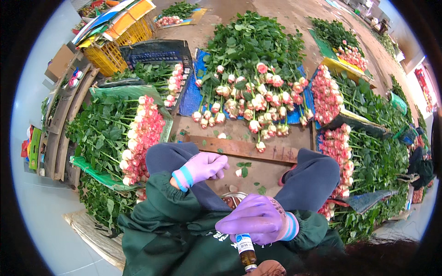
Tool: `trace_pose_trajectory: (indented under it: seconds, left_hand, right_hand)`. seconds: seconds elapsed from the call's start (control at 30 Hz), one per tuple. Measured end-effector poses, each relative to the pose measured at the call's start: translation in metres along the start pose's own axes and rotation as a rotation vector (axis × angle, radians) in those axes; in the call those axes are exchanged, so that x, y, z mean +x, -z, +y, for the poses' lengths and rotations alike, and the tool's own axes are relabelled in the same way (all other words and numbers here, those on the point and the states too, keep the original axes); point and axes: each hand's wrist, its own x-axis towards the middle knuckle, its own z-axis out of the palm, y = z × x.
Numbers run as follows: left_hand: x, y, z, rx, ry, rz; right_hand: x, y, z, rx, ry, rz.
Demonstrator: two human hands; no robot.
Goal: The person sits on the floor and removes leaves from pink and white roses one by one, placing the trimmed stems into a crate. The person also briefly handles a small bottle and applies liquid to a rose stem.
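My right hand (pixel 257 219), in a purple glove with a striped cuff, grips a small brown glass bottle (pixel 247 253) with a white and blue label. The bottle is tilted, its metal-coloured end against my chin at the bottom edge of the view. My left hand (pixel 203 168), gloved alike, hovers by my left knee with its fingers curled in; nothing shows in it. Before me, pink and white roses (pixel 259 100) with leafy stems lie heaped on a blue woven sheet (pixel 188 98). A wooden board (pixel 238 147) lies between my knees and the heap.
Bundled roses in green wrapping (pixel 143 134) lie at my left, and stacked bundles (pixel 336 155) at my right. Farther left stand a wooden pallet (pixel 65 127) and a yellow plastic crate (pixel 103 58). Loose petals and leaves (pixel 244 170) litter the floor.
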Motion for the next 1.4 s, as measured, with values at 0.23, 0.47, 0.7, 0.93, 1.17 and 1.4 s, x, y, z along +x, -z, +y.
trace_pose_trajectory:
  seconds: [0.23,0.47,0.7,0.93,1.17,1.4]
  left_hand:
    - [0.088,0.068,0.014,0.21,0.038,0.086]
    - [0.19,0.123,0.011,0.362,0.125,0.128]
    - [0.286,0.169,-0.006,0.506,0.273,0.225]
    - [0.36,0.202,-0.044,0.725,0.478,0.252]
    - [0.411,0.24,-0.101,0.822,0.517,0.574]
    - [0.424,0.252,-0.125,0.786,0.647,0.651]
  right_hand:
    - [0.031,0.051,0.017,0.028,0.031,-0.172]
    - [0.05,0.091,0.045,-0.066,-0.039,-0.212]
    - [0.052,0.118,0.095,0.024,-0.235,-0.123]
    - [0.042,0.148,0.129,0.023,-0.362,-0.069]
    - [0.043,0.166,0.158,0.073,-0.495,0.081]
    - [0.035,0.172,0.192,-0.001,-0.731,0.105]
